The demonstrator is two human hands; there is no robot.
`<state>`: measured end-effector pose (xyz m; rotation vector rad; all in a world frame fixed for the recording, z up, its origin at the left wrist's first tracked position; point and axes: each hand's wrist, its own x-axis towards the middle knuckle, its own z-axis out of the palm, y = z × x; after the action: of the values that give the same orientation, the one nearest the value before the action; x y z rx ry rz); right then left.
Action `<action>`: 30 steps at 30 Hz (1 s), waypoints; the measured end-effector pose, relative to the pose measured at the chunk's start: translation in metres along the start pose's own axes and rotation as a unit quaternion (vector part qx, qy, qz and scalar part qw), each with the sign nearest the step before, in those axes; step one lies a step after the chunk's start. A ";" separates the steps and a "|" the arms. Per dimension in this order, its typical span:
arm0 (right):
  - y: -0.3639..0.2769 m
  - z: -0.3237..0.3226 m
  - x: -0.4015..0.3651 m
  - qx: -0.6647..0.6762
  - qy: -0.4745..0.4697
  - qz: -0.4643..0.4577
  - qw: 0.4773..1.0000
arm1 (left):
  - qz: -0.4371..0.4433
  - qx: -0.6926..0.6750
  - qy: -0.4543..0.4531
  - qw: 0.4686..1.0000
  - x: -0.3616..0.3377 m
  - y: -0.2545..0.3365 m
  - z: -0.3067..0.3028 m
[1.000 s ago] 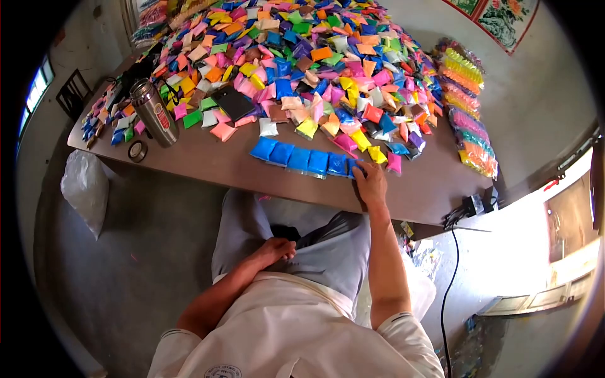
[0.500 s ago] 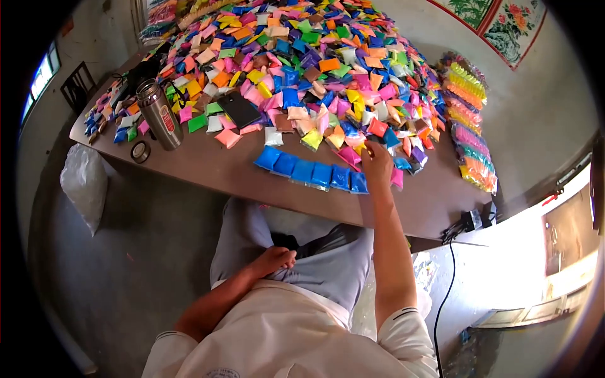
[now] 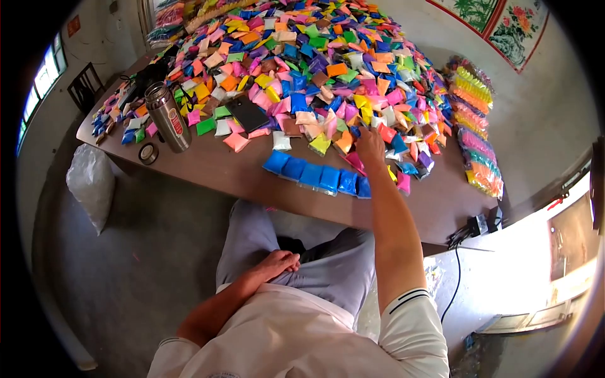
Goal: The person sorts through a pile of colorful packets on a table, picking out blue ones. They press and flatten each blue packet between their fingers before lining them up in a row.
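Note:
My right hand [image 3: 370, 146] reaches into the near edge of a large heap of small colourful packets [image 3: 328, 69]. Its fingertips are by a small blue packet, and whether they grip it is hidden. Just left of the wrist, a row of several blue packets [image 3: 311, 174] lies side by side along the table's front part. A magenta packet [image 3: 355, 162] sits between this row and the heap. My left hand [image 3: 278, 264] rests on my lap with its fingers curled together; nothing shows in it.
On the brown table [image 3: 214, 165] stand a steel bottle [image 3: 169, 120] and its round lid [image 3: 148, 153], with a dark phone [image 3: 247, 113] on packets. Bundled packets [image 3: 477, 145] line the right edge, near black plugs [image 3: 477, 225]. A clear bag [image 3: 91, 183] is at the left.
My right hand has moved up and deeper into the heap, away from the right end of the blue row. The whole view has shifted slightly. My left hand remains on my lap.

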<state>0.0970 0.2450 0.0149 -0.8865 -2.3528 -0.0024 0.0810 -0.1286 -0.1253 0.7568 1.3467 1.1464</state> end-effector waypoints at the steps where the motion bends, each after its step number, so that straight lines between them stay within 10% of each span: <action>1: 0.006 0.002 0.002 0.006 0.021 0.000 1.000 | 0.001 -0.004 0.000 1.000 -0.001 0.000 0.000; 5: 0.024 -0.010 0.003 0.077 0.067 0.022 0.994 | 0.011 -0.018 0.008 1.000 -0.004 0.001 0.001; 7: 0.018 -0.037 -0.009 0.529 -0.038 0.230 0.816 | 0.000 -0.011 0.003 1.000 0.002 -0.007 -0.003; 12: -0.041 -0.098 -0.109 0.727 -0.042 0.275 0.627 | -0.025 0.051 0.001 0.998 0.004 0.004 0.001; 20: -0.101 -0.055 -0.292 0.705 -0.219 0.343 0.581 | -0.004 -0.059 -0.026 0.998 -0.001 0.007 0.002; 30: -0.110 -0.027 -0.301 0.706 -0.254 0.388 0.536 | 0.008 0.028 0.007 1.000 0.000 -0.001 0.000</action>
<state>0.2219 -0.0255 -0.1059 -0.8709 -1.2056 2.3577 0.0811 -0.1283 -0.1259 0.8022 1.3921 1.1320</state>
